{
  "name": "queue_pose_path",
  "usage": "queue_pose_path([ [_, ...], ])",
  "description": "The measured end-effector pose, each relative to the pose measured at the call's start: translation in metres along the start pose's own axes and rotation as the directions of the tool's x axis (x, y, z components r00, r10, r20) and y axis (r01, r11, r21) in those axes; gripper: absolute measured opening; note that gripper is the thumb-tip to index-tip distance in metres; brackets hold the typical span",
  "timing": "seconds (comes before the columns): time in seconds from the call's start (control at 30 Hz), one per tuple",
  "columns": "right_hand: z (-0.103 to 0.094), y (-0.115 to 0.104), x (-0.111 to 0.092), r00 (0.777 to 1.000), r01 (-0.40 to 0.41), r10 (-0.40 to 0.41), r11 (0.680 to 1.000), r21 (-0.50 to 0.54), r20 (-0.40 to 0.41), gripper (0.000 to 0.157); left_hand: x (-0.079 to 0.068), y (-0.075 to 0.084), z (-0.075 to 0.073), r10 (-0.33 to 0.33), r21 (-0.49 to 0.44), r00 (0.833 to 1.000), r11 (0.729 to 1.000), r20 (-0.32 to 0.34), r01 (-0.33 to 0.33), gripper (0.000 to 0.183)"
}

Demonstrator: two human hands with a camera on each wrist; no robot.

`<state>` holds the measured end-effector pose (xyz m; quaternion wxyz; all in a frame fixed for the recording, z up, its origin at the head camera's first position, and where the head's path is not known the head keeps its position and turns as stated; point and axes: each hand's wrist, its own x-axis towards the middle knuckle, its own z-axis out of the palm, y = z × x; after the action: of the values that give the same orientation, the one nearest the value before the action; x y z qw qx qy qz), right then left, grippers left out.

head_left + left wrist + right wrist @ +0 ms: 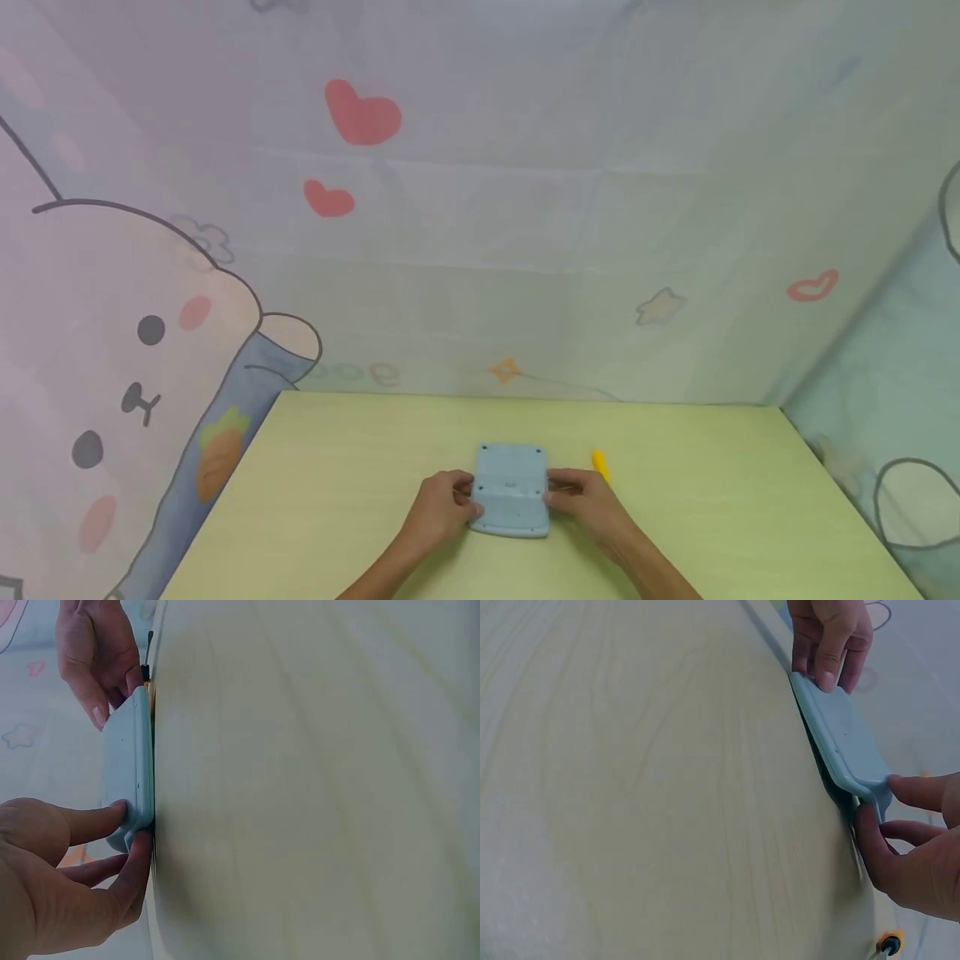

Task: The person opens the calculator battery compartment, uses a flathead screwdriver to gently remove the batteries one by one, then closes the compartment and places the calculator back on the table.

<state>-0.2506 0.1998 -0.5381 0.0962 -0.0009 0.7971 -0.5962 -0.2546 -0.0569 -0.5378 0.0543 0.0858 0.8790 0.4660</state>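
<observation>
A light blue calculator (511, 487) lies back side up, with small screw holes along its edges. My left hand (442, 504) pinches its left side, the thumb on the upper face and fingers at the edge. On the opposite side my right hand (588, 502) pinches the edge between thumb and fingers. In the right wrist view, a dark gap shows beneath the near end of the calculator (844, 735), next to the right fingertips (866, 817). Just beyond the right hand lies a screwdriver with a yellow handle (601, 464); its black collar (145, 673) shows in the left wrist view.
The light yellow-green tabletop (360, 450) stretches to both sides of the hands. Behind it hangs a pale cloth (480, 308) printed with hearts and stars. A large cartoon animal (172, 400) is printed on the cloth at left.
</observation>
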Motion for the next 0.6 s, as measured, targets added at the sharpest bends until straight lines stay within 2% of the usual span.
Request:
queue_pose_path([
  [0.27, 0.0017, 0.0001, 0.0014, 1.000, 0.015, -0.015, 1.000, -0.010, 0.010, 0.048, 0.0006, 0.0022, -0.0035, 0.033, 0.021, 0.999, 0.999, 0.003, -0.033, 0.045],
  [0.6, -0.0001, 0.0012, -0.0006, 1.000, 0.003, -0.002, 0.996, -0.087, 0.012, 0.048, 0.0008, 0.0032, 0.0009, 0.005, 0.055, 1.000, 0.998, 0.012, -0.006, 0.042],
])
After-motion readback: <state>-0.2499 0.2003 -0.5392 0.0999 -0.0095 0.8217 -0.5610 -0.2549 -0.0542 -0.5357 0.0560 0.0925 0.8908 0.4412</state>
